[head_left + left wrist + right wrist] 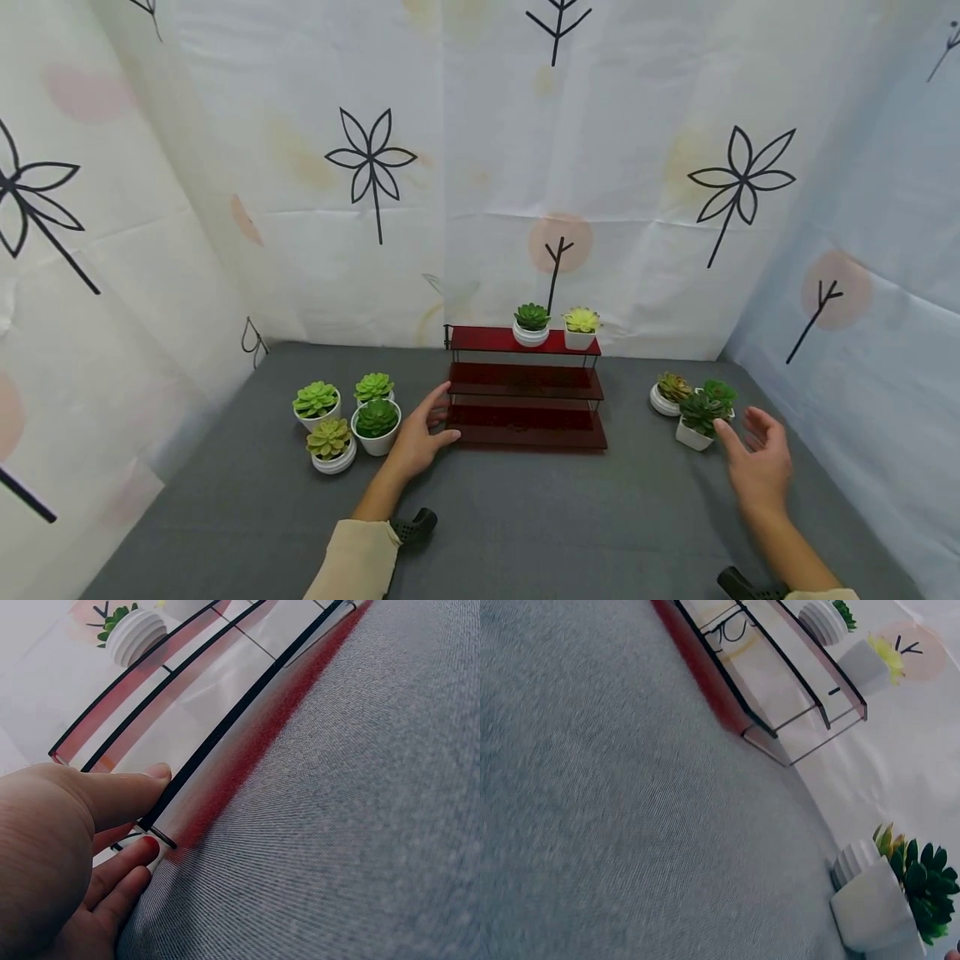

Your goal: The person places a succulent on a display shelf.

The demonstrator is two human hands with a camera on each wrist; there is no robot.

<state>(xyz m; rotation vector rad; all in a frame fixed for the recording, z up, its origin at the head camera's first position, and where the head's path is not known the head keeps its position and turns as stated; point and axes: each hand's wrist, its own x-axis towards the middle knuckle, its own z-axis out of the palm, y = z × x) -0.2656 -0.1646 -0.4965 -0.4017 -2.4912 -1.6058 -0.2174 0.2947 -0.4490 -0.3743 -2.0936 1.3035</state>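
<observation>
A tiered display shelf point(525, 381) of dark red, see-through panels on thin wire stands at the back centre. My left hand point(420, 433) holds its left end, the thumb point(127, 796) at the front edge and a fingertip showing red through a panel. On the top tier stand a dark green succulent in a ribbed round pot point(531, 325) and a yellow-green one in a square pot point(581, 327). My right hand point(761, 467), fingers loosely bent, is beside a dark green succulent in a white square pot point(697, 425). Whether the thumb touches its leaves I cannot tell.
Several potted succulents point(330, 437) cluster left of my left forearm. Behind the square pot on the right are a reddish-green succulent point(670, 392) and another green one point(720, 392). Grey cloth point(562, 517) covers the table, with patterned white curtains point(487, 167) around it.
</observation>
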